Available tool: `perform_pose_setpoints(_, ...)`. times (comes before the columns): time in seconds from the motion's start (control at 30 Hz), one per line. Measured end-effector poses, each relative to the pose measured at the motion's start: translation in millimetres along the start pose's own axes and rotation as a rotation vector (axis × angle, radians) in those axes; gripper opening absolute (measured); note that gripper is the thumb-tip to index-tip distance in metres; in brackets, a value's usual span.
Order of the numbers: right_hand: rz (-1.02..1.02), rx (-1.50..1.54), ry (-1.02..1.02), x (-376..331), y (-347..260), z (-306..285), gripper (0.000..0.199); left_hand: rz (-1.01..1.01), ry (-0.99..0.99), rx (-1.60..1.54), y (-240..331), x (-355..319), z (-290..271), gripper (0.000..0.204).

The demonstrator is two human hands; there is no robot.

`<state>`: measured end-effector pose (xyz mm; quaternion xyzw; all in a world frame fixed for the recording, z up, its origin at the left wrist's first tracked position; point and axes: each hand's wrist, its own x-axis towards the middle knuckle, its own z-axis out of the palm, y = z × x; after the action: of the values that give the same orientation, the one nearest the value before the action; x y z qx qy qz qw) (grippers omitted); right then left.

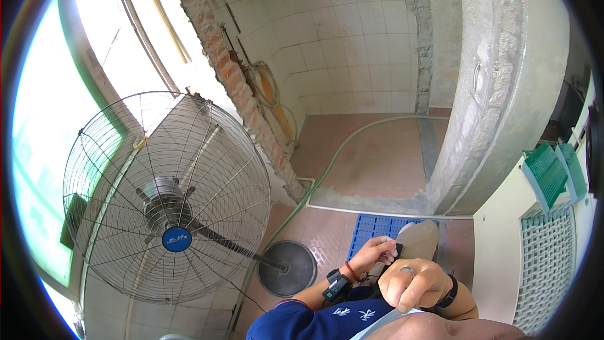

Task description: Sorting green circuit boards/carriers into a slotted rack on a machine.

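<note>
Left hand (375, 250), low centre of the frame: fingers (385, 247) curl and pinch the edge of a small pale, flat piece (397, 250), material too small to tell. Right hand (414, 284), just below and right: fingers folded into a loose fist, ring on one finger, close against the dark item at its upper left; whether it grips anything cannot be told. Judgement: the pinch should stay near the edge and both hands close together, so the piece does not slip.

Wrists: black band with a red bead bracelet (340, 282) on the left, black strap (449, 293) on the right.

Surroundings: blue slatted plastic mat (371, 228) behind the hands; large wire-caged pedestal fan (167, 198) at left with round dark base (288, 269); green hose (327, 170) across the reddish tiled floor; grey concrete pillar (497, 88) upper right; white lattice-panelled unit (546, 264) at right. Nothing stands between the hands.
</note>
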<state>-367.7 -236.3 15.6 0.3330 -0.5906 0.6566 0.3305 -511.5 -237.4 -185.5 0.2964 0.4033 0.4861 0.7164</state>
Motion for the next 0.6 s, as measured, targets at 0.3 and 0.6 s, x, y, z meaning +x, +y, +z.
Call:
perform_pose_setpoints(0.3,0.006,0.007,-0.004,-0.7,-0.3,-0.8,0.007,-0.014,-0.002,-0.007,0.7,0.5,4.3,0.021)
perform_pose_setpoints(0.6,0.015,0.014,-0.006,-3.1,1.4,-1.0,0.007,-0.012,0.003,-0.014,0.8,-1.8,4.4,0.021)
